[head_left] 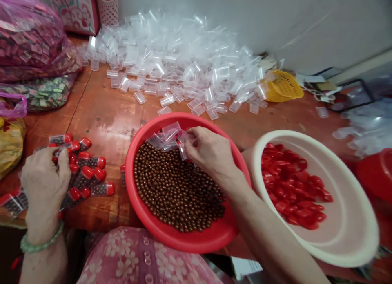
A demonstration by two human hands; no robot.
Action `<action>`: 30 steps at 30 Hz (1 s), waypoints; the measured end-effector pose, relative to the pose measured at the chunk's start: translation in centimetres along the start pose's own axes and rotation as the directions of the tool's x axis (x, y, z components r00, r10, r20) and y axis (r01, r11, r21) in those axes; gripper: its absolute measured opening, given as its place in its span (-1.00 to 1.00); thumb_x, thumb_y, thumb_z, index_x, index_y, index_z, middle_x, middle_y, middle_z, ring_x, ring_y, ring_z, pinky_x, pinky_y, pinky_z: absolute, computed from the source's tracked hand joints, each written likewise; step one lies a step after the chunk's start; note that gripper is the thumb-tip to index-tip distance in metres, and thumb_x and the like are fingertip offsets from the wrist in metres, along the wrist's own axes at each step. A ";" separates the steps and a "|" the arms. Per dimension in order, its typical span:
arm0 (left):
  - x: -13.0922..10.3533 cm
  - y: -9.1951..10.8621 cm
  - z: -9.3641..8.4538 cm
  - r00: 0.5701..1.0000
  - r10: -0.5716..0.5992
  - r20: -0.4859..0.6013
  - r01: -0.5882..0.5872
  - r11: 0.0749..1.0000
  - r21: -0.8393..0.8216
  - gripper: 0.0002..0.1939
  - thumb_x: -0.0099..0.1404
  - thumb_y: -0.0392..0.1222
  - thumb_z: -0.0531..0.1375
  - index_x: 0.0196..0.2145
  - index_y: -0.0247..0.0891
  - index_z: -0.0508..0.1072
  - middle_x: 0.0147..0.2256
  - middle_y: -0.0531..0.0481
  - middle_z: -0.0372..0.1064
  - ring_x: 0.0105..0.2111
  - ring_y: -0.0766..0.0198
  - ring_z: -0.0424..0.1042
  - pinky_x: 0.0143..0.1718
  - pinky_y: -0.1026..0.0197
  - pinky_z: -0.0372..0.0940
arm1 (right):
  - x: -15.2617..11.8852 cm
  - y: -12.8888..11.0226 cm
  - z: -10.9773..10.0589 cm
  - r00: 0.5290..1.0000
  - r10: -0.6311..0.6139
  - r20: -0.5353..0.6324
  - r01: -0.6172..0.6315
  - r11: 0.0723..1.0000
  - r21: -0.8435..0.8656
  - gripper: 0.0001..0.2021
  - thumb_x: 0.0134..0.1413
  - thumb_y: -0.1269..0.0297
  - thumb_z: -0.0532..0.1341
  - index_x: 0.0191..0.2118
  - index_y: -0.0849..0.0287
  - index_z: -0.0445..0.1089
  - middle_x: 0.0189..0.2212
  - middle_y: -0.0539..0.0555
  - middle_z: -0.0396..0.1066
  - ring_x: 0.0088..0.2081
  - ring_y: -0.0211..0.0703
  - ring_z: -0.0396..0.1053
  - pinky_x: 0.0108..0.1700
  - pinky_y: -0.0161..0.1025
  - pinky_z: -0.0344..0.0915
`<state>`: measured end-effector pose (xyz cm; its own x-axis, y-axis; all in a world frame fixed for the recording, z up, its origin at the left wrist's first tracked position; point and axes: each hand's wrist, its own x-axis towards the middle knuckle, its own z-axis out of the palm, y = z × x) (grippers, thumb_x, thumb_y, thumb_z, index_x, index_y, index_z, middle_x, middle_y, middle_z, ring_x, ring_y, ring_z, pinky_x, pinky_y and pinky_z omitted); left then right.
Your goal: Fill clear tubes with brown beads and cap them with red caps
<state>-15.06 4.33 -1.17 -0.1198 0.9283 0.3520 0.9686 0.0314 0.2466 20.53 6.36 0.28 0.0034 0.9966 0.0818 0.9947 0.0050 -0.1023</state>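
Observation:
My left hand point(45, 177), with a green bead bracelet at the wrist, is over a pile of filled clear containers with red caps point(84, 177); its fingers are curled, and whether they hold one is hidden. Over the red basin point(190, 245), my right hand point(211, 153) pinches a clear plastic container point(183, 148). More clear containers point(167, 137) lie at the basin's far side, on top of small round brown balls point(180, 190). Right of it, a white basin point(346, 206) holds loose red caps point(294, 186).
A big heap of clear containers point(183, 59) lies along the wall, beside a yellow basket point(283, 86). Purple bags point(30, 39) of small packets stand at the far left. A red container point(378, 173) and more clear pieces point(372, 124) are at the right edge.

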 end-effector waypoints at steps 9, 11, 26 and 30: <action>-1.7 9.8 1.0 0.952 0.305 0.034 -0.224 0.766 -0.603 -0.83 0.34 -0.26 0.09 -0.19 -0.29 0.46 -0.21 -0.10 0.51 -0.20 0.20 0.47 -0.10 0.14 0.36 | -3.7 -4.1 1.7 0.780 -0.479 0.403 0.472 0.873 0.125 -0.80 0.11 0.57 0.06 -0.24 0.25 0.38 -0.22 0.17 0.36 -0.25 -0.15 0.39 -0.18 -0.25 0.30; -1.9 11.2 1.5 0.931 0.365 0.016 -0.271 0.718 -0.642 -0.84 0.34 -0.29 0.08 -0.20 -0.30 0.45 -0.23 -0.09 0.51 -0.21 0.22 0.46 -0.12 0.15 0.36 | -3.4 -3.4 2.7 0.744 -0.535 0.401 0.465 0.845 0.264 -0.75 0.07 0.59 0.08 -0.15 0.26 0.36 -0.10 0.19 0.31 -0.11 -0.12 0.39 -0.04 -0.22 0.32; -2.2 12.1 4.8 0.875 0.479 -0.073 -0.410 0.652 -0.638 -0.73 0.27 -0.50 0.00 -0.21 -0.32 0.43 -0.24 -0.09 0.51 -0.05 0.13 0.33 0.06 -0.03 0.28 | -1.7 -2.0 3.6 0.667 -0.579 0.469 0.685 0.724 -0.081 -0.72 0.15 0.60 -0.03 -0.20 0.39 0.42 -0.35 0.30 0.40 -0.34 0.04 0.38 -0.31 -0.08 0.25; -2.3 12.3 4.6 0.884 0.468 -0.002 -0.367 0.689 -0.625 -0.73 0.28 -0.47 0.00 -0.21 -0.33 0.46 -0.22 -0.12 0.51 -0.02 0.08 0.31 0.09 -0.06 0.25 | -2.8 -3.5 4.0 0.653 -0.596 0.467 0.725 0.671 -0.157 -0.71 0.10 0.65 -0.03 -0.28 0.39 0.44 -0.40 0.30 0.38 -0.35 0.05 0.38 -0.38 -0.12 0.21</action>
<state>-1.83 4.29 -3.06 0.3473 0.8342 0.4283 0.5751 -0.5503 0.6053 16.68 3.86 -3.51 -0.6387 0.6859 -0.3488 0.6858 0.7130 0.1463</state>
